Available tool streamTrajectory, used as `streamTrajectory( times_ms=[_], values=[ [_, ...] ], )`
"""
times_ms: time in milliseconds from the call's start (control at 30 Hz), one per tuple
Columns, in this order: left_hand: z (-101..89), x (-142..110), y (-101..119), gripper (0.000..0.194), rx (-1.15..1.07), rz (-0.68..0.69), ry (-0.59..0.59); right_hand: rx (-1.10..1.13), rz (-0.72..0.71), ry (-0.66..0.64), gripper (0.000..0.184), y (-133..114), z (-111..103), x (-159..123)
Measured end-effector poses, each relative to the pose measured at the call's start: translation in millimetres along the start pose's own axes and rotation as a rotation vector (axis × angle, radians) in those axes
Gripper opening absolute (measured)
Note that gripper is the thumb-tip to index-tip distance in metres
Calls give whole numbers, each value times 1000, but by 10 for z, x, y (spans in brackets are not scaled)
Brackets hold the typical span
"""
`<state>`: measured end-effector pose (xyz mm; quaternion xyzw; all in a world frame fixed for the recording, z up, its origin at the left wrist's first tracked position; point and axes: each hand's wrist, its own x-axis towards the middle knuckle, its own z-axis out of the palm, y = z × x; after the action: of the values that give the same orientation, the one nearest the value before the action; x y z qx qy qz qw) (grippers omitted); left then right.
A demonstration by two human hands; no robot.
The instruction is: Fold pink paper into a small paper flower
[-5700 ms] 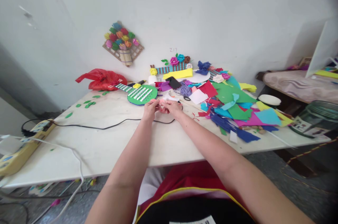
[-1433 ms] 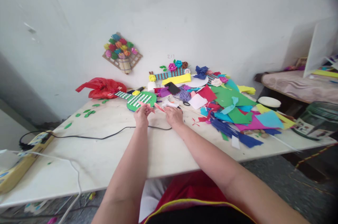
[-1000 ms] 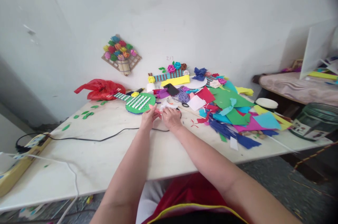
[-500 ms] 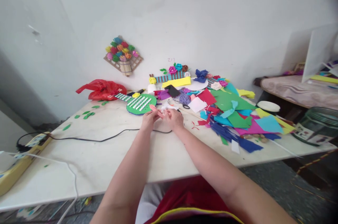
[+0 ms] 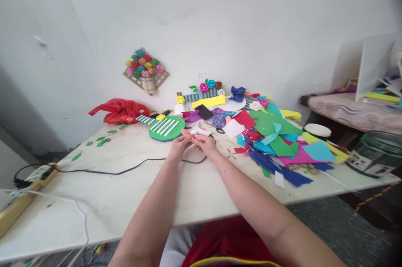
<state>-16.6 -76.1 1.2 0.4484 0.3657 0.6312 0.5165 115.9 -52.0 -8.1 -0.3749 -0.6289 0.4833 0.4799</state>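
Observation:
A pink paper strip (image 5: 186, 133) is pinched between my two hands above the middle of the table. My left hand (image 5: 179, 146) is closed on its left part, and my right hand (image 5: 205, 144) grips it from the right with the fingertips. The fingers partly cover the strip. Just beyond my left hand lies a green guitar-shaped piece (image 5: 168, 128) with white stripes and a yellow flower on it. Behind my right hand is a white tool (image 5: 201, 131), mostly hidden, with a black cord (image 5: 135, 167) running left across the table.
Coloured paper scraps (image 5: 276, 133) pile up on the right, beside a glass jar (image 5: 377, 154). Purple yarn (image 5: 217, 120) and scissors (image 5: 220, 130) lie near the middle. At left are a red plastic bag (image 5: 122, 111), green paper leaves (image 5: 103, 141) and a power strip (image 5: 28, 200).
My hands have drawn closer together on the pink strip, and my right fingers have shifted along it. The view has tilted slightly; the things on the table look unmoved.

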Motion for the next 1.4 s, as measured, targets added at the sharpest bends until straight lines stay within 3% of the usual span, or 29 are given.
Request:
streamTrajectory(
  times_ms=[133, 367, 633, 833, 1233, 1400],
  values=[
    [0, 3, 8, 26, 12, -5, -6, 74, 58, -4, 25, -9, -29, -3],
    [9, -1, -8, 26, 66, -11, -19, 130, 38, -51, 26, -32, -41, -11],
    [-2, 13, 71, 43, -95, -2, 3, 169, 17, -102, 26, 22, -71, 21],
    [-24, 48, 84, 26, -198, -22, 13, 273, 64, -120, 29, -17, -99, 15],
    [18, 32, 71, 26, -170, -4, -25, 328, 116, -128, 26, -98, -112, -21],
    [11, 31, 44, 25, -161, 20, -48, 331, 122, -201, 21, -50, -126, -6]
  ],
)
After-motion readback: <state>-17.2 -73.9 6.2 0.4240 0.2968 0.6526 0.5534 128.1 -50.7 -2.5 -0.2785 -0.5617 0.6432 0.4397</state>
